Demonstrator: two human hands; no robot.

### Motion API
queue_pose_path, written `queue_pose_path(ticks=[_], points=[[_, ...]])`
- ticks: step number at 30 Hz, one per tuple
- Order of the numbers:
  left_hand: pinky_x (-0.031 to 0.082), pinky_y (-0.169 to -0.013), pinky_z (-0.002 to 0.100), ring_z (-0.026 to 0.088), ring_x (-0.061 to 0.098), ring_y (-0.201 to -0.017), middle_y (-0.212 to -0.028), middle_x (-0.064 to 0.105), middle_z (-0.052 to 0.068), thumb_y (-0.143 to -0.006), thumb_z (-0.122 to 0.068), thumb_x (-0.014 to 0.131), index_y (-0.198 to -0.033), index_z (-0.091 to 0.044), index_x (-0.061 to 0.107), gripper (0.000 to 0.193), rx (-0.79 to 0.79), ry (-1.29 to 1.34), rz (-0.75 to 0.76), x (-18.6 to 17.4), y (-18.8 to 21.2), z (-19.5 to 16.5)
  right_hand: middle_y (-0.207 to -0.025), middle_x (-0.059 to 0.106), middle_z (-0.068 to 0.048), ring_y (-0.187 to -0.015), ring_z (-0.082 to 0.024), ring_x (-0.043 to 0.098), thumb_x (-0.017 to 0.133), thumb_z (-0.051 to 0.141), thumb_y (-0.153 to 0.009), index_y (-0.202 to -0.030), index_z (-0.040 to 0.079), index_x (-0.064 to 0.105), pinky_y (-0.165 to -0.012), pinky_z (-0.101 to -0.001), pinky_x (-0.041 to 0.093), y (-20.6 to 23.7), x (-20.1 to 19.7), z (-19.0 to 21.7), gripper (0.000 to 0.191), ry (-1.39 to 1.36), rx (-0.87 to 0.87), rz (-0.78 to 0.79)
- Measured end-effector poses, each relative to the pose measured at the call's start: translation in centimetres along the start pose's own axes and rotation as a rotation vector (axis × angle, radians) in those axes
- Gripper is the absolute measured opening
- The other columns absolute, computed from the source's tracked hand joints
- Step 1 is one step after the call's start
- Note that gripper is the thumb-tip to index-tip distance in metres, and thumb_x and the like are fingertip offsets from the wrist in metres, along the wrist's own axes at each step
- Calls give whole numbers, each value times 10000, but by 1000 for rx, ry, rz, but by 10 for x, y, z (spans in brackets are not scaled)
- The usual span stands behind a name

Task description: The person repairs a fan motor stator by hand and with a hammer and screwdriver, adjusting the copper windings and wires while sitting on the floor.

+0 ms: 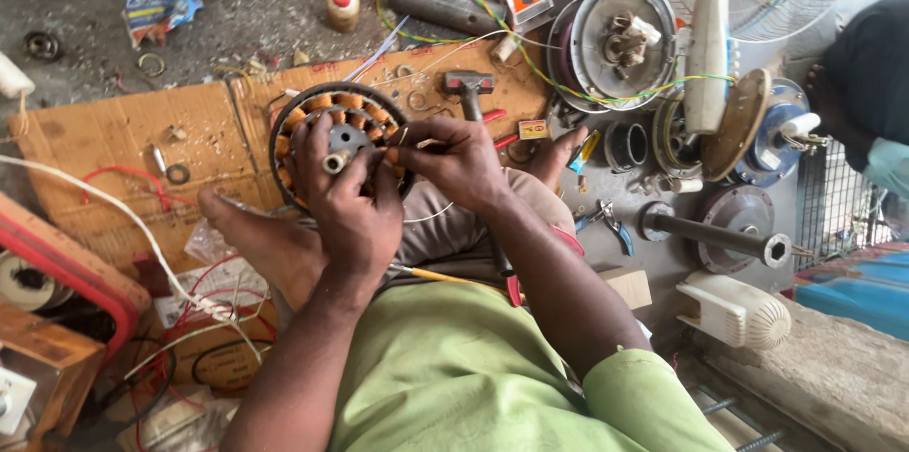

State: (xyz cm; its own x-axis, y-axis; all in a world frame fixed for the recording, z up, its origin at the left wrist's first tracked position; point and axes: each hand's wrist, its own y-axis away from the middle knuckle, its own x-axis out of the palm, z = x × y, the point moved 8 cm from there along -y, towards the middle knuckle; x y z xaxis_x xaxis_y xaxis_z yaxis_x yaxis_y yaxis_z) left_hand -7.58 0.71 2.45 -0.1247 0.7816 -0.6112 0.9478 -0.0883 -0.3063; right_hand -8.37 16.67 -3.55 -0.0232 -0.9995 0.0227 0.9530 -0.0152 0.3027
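Left hand [348, 198] clamped around fan stator [339, 130], steadying it on lap over cardboard [142, 144]. Right hand [454, 160] pinched on thin wire [414, 142] at stator's right edge, fingers together. Hammer [471, 88] just beyond stator.

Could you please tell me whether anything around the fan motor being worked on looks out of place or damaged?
Nothing looks damaged. The left hand grips the motor winding; the right hand works at its rim. Loose wires and parts lie scattered over torn cardboard.

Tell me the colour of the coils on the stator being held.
Copper-orange coils, in the head view.
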Motion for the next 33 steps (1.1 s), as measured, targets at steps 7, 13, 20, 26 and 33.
queue_pose_path(ticks=[7, 13, 20, 26, 33], points=[[298, -1257, 575, 460, 396, -1483, -1529, 482, 229, -897, -50, 777, -1006, -11, 781, 115, -6, 19, -2, 69, -6, -43, -938, 766, -25, -865, -62, 701, 827, 79, -887, -1065, 12, 754, -762, -243, 611, -5, -77, 14, 203, 83, -28, 4], [289, -1257, 578, 462, 382, -1487, -1542, 468, 230, -907, -68, 790, -1007, 7, 767, 127, -13, 7, -5, 137, -23, -84, -944, 733, -37, -870, -85, 712, 844, 58, -860, -1030, 11, 750, -756, -257, 613, -21, -154, 28, 199, 150, -121, -9], [266, -1275, 589, 481, 339, -1516, -1561, 430, 257, -870, -40, 755, -1054, 40, 741, 202, -40, -1, -15, 193, -37, -114, -930, 754, -47, -850, -89, 710, 843, 40, -868, -1003, 18, 763, -761, -249, 600, -41, -221, 25, 159, 216, -123, 6], [267, -1264, 591, 488, 343, -1499, -1547, 433, 257, -854, -44, 761, -1064, 37, 743, 226, -17, 38, -30, 210, -31, -130, -956, 755, -41, -858, -77, 698, 835, 25, -869, -1027, 14, 771, -757, -239, 588, -33, -247, 21, 171, 268, -172, 17], [278, -1268, 586, 478, 351, -1509, -1553, 443, 246, -891, -54, 757, -1060, 39, 750, 193, -60, 34, -73, 208, -13, -131, -933, 778, -19, -827, -49, 689, 792, 37, -903, -1079, 16, 779, -758, -222, 589, -23, -246, -3, 178, 160, -7, 33]])
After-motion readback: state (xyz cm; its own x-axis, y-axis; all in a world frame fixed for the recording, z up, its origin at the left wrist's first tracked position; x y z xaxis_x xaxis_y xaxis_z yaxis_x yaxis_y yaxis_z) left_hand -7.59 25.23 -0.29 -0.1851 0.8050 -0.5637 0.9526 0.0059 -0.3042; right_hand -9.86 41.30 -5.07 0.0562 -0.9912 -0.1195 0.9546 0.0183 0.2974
